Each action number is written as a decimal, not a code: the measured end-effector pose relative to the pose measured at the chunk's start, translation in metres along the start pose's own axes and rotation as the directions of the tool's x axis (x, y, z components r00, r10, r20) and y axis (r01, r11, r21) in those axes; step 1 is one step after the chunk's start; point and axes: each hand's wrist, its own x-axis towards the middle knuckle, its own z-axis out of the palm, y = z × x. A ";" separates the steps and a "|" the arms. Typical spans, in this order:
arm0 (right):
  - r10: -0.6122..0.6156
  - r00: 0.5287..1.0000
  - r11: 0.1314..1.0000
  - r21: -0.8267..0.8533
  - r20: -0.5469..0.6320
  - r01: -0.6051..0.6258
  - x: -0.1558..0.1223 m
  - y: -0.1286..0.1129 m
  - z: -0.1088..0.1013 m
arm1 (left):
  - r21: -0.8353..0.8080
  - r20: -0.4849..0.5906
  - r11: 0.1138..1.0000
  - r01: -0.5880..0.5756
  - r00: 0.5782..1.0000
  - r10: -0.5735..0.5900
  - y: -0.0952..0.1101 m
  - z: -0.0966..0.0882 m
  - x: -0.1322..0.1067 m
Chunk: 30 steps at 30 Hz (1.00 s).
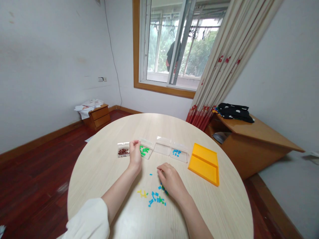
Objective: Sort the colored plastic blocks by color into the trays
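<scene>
My left hand (135, 155) is raised at the left edge of a clear plastic box (149, 142) holding green pieces (144, 150). Its fingers are curled together; whatever they pinch is hidden. Partly behind that hand, another clear box (121, 145) contains dark red-brown pieces (123, 152). My right hand (170, 178) hovers low over the table with bent, closed fingers, their contents too small to make out. Beneath and beside it lie loose blue pieces (154, 196), green pieces (161, 200) and yellow pieces (143, 193). One blue piece (151, 174) sits apart, left of the right fingertips.
On the round pale table (99, 172), an open clear box (161, 148) adjoins a compartment (183, 157) with blue pieces (176, 152). An open yellow case (204, 164) lies to the right. A wooden cabinet (234, 149) stands beyond the right edge. A person (170, 56) shows through the window.
</scene>
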 end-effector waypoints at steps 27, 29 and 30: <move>0.056 0.990 0.980 -0.185 -0.129 -0.079 0.007 0.036 0.017 | 0.476 0.653 0.525 -0.706 0.683 0.326 -0.035 -0.041 0.024; 0.068 0.991 0.962 -0.256 -0.119 -0.097 0.010 0.040 0.024 | 0.524 0.674 0.421 -0.740 0.663 0.327 -0.037 -0.037 0.023; 0.081 0.991 0.951 -0.289 -0.110 -0.110 0.012 0.041 0.026 | 0.550 0.688 0.363 -0.753 0.654 0.315 -0.037 -0.036 0.022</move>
